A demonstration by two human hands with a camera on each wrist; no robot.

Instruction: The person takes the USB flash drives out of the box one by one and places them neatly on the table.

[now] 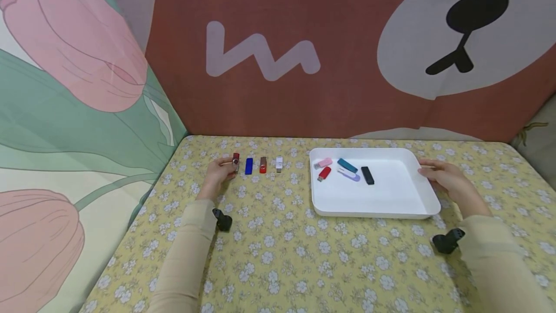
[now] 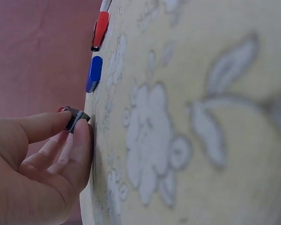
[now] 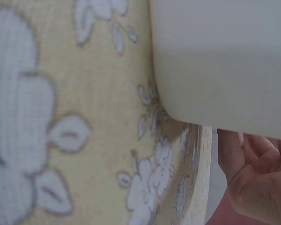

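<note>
Dark-red USB stick (image 1: 236,162), leftmost in the row on the flowered tablecloth (image 1: 278,255), sits by my left hand (image 1: 219,172); my right hand (image 1: 447,180) touches the white tray (image 1: 386,197). Left wrist: thumb and forefinger pinch the stick (image 2: 75,118). Right wrist: relaxed fingers (image 3: 253,173) rest against the tray's wall (image 3: 215,65).

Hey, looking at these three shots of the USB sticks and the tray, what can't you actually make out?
- Dark red stick: the left hand pinches it; head view too small, left wrist view mostly covered by fingertips.
- White tray: right wrist view shows only a blurred wall, contents hidden.
- Right hand: touches the tray's edge; grip unclear, cut off in the wrist view.
- Sticks' labels: too small everywhere.
</note>
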